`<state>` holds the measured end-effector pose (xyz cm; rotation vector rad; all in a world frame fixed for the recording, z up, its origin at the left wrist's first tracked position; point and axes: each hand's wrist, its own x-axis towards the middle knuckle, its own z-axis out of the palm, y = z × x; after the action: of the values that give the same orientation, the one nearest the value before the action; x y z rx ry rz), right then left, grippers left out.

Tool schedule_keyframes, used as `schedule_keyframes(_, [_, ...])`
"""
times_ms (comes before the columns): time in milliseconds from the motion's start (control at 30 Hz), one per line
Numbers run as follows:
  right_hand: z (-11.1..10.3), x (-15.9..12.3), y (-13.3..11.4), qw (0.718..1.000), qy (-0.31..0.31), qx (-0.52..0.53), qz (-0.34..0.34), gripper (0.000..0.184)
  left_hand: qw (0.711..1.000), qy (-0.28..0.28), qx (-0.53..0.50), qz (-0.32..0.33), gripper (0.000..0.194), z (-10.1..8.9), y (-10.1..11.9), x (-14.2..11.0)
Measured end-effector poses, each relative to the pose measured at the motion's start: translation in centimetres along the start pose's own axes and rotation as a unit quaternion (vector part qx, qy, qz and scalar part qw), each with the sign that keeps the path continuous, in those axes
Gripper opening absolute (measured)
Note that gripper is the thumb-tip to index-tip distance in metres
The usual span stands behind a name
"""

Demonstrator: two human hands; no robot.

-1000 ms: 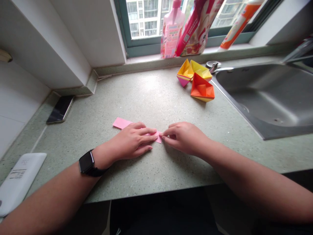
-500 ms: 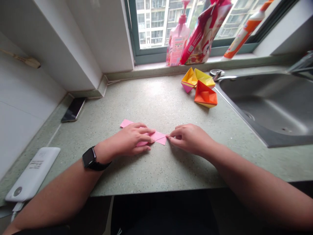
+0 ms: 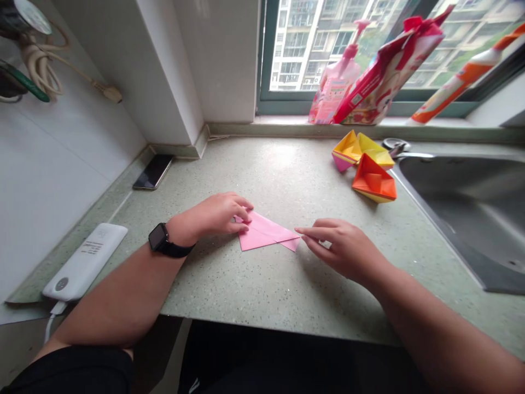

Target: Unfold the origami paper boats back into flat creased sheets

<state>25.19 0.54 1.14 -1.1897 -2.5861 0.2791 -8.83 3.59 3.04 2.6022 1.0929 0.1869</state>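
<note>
A folded sheet of pink paper (image 3: 266, 232) lies on the counter, its right end narrowing to a point with a small flap below it. My left hand (image 3: 223, 214), a black watch on its wrist, has bent fingers and thumb closed on the paper's left end and covers part of it. At the right tip, the thumb and forefinger of my right hand (image 3: 342, 243) come together on the paper's corner. Its other fingers are curled.
Folded paper boats in orange (image 3: 374, 180) and yellow (image 3: 346, 149) stand beside the sink (image 3: 471, 197). A phone (image 3: 153, 172) and a white power bank (image 3: 86, 262) with a cable lie at left. A pump bottle (image 3: 334, 90) stands on the windowsill.
The pink paper has gone from a narrow strip to a wider shape, its left part spread toward me. My left hand has shifted to its left end; the view has swung left.
</note>
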Motion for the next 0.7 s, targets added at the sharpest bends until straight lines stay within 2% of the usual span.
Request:
schedule_keyframes(133, [0.8,0.0,-0.7,0.998,-0.014,-0.011,-0.064,0.029,1.000,-0.001,0.010,-0.001,0.008,0.2,0.5,0.2])
schedule_keyframes(267, [1.7,0.0,-1.4,0.997,-0.026,-0.013,-0.069,0.032,1.000,0.001,0.019,0.007,0.009,0.3,0.5,0.1])
schedule_keyframes(533, [1.7,0.4,-0.5,0.999,-0.027,-0.031,0.032,0.034,0.999,0.022,0.016,0.016,0.012,1.0,0.6,0.2])
schedule_keyframes(700, [1.6,1.4,1.3,0.993,0.010,-0.073,0.091,0.036,0.998,0.041,0.025,0.051,0.016,1.8,1.8,0.5])
